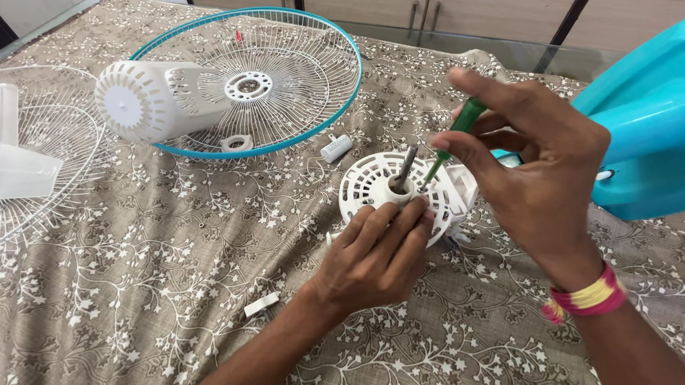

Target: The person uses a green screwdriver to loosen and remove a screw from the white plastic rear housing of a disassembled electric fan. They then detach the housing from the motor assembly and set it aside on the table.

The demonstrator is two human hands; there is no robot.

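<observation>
a: start at the far left — what lies there?

b: a white fan blade (pixel 0 148) rests on a white wire grille (pixel 41 181) at the left edge of the table (pixel 130 321), which is covered in a brown cloth with white flower sprigs.

a: and next to it?

b: a white vented motor cover (pixel 154 101) lies on its side, partly on a second wire grille with a teal rim (pixel 274 79). a small white ring (pixel 236 142) sits at that grille's near edge, and a little white cylinder (pixel 336 147) lies just beside the rim. nearer the camera, a small white plastic piece (pixel 261 304) lies alone on the cloth.

a: now the hands.

b: the left hand (pixel 373 257) is clasped around the near side of a round white slotted motor housing (pixel 381 186), which stands on the cloth in the middle of the table. a metal shaft (pixel 405 166) sticks up tilted from its centre.

a: the right one?

b: the right hand (pixel 537 174) pinches a green-handled screwdriver (pixel 453 138) between thumb and fingertips — its tip comes down onto the housing just right of the shaft. a red and yellow thread band (pixel 586 298) circles that wrist.

a: far right?

b: a large teal plastic body (pixel 655 121) stands behind the right hand.
</observation>
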